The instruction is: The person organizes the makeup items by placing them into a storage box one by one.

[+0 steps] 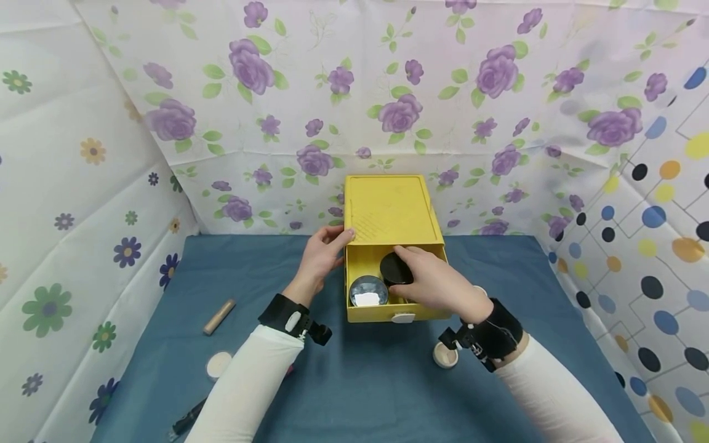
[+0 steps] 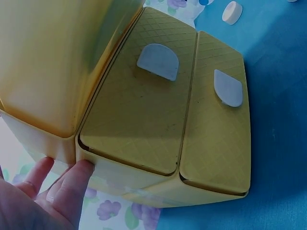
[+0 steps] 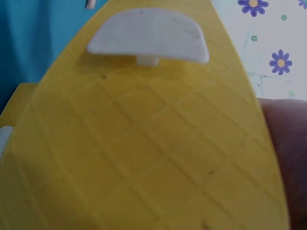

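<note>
A yellow drawer box [image 1: 390,206] stands at the back of the table with its top drawer [image 1: 368,314] pulled out. Inside that drawer my right hand [image 1: 437,280] grips a dark round container [image 1: 392,269] between thumb and fingers. Beside it lies a round container with a shiny, clear-looking lid [image 1: 367,284]. My left hand [image 1: 322,253] rests its fingertips against the box's left side, near the top edge. Two closed lower drawers [image 2: 134,105] with white handles show in the left wrist view. The drawer front fills the right wrist view, hiding the right fingers.
On the left of the blue cloth lie a brown cylinder [image 1: 219,317], a round pale item [image 1: 218,364] and a black tube-like item [image 1: 189,421]. A small round white-rimmed jar [image 1: 445,355] sits below the right wrist. Patterned sheets hang behind and at both sides.
</note>
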`<control>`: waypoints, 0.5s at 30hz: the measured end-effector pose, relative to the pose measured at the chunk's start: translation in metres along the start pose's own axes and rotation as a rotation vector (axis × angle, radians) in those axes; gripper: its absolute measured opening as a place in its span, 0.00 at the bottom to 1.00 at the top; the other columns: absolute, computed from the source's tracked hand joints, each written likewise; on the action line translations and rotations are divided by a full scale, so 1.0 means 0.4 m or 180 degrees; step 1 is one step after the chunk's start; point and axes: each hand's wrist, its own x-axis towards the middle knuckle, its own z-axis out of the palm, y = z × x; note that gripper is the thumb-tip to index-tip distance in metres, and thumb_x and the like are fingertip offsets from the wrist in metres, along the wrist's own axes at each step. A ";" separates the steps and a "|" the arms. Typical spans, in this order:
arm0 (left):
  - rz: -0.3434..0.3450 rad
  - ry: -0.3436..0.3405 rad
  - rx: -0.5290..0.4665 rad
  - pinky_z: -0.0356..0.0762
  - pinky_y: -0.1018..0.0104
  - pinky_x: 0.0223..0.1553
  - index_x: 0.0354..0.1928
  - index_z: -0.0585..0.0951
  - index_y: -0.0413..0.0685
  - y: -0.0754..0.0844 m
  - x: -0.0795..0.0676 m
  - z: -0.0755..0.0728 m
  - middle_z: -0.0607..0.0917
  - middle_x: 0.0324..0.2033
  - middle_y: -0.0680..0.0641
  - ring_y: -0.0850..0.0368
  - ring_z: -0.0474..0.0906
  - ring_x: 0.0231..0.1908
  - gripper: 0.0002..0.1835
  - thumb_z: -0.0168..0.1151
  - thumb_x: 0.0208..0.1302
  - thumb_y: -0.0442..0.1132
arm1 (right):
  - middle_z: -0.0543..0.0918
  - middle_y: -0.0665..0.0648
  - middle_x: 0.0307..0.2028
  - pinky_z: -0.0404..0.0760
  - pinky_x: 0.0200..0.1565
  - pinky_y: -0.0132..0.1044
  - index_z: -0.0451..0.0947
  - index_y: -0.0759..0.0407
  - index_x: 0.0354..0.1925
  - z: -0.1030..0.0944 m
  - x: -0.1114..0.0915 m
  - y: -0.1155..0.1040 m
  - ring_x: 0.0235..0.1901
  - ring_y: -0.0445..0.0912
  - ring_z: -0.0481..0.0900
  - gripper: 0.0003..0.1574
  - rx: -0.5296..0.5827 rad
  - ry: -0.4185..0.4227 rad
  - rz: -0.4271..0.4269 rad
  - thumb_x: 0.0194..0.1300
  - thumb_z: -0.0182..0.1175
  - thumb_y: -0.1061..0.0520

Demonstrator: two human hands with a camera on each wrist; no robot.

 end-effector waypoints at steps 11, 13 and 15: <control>-0.0019 -0.0002 -0.0026 0.76 0.46 0.58 0.57 0.77 0.56 -0.005 0.003 0.001 0.79 0.56 0.52 0.57 0.75 0.54 0.34 0.70 0.54 0.66 | 0.70 0.57 0.65 0.75 0.55 0.50 0.61 0.53 0.74 0.001 0.022 0.004 0.54 0.52 0.69 0.46 -0.0122 -0.0129 -0.0057 0.65 0.67 0.44; -0.0015 0.0002 -0.0015 0.77 0.47 0.58 0.57 0.77 0.56 -0.004 0.004 0.001 0.79 0.56 0.52 0.58 0.75 0.54 0.34 0.70 0.53 0.66 | 0.68 0.59 0.66 0.75 0.56 0.51 0.59 0.54 0.74 0.001 0.024 0.002 0.56 0.53 0.68 0.46 -0.0098 -0.0168 -0.0045 0.66 0.66 0.44; -0.0004 0.0009 -0.0003 0.78 0.48 0.57 0.57 0.77 0.56 -0.003 0.004 0.001 0.79 0.56 0.52 0.58 0.75 0.54 0.34 0.70 0.53 0.66 | 0.67 0.61 0.67 0.75 0.58 0.51 0.57 0.56 0.75 0.000 0.027 0.000 0.57 0.53 0.68 0.46 -0.0088 -0.0205 -0.0032 0.68 0.64 0.45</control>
